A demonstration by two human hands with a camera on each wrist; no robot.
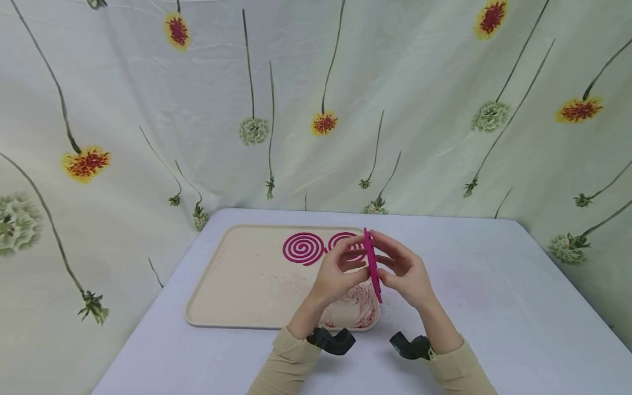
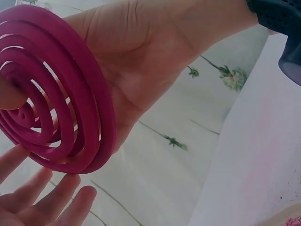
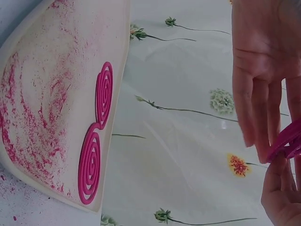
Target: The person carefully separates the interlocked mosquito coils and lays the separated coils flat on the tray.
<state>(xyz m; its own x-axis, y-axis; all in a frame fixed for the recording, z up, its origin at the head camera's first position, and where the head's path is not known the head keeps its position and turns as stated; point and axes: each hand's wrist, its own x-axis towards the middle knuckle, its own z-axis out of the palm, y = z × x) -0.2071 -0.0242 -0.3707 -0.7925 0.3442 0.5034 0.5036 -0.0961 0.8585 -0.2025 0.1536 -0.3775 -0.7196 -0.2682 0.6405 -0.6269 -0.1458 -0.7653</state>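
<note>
A magenta mosquito coil (image 1: 373,266) is held upright, edge-on to the head view, above the tray's right end. My left hand (image 1: 338,273) grips it from the left and my right hand (image 1: 406,270) from the right, thumbs below the other fingers. Broad spiral rings of the coil (image 2: 87,101) show in the left wrist view, with the right palm (image 2: 127,70) behind them. Only a corner of the coil (image 3: 283,140) appears in the right wrist view, between the two hands. Whether it is one layer or two nested, I cannot tell.
Two more magenta coils, a left one (image 1: 303,248) and a right one (image 1: 340,237) partly behind my left hand, lie side by side at the back of the beige tray (image 1: 237,291). Magenta crumbs (image 1: 362,307) cover its front right corner. A flowered curtain (image 1: 306,82) hangs behind the white table (image 1: 474,307).
</note>
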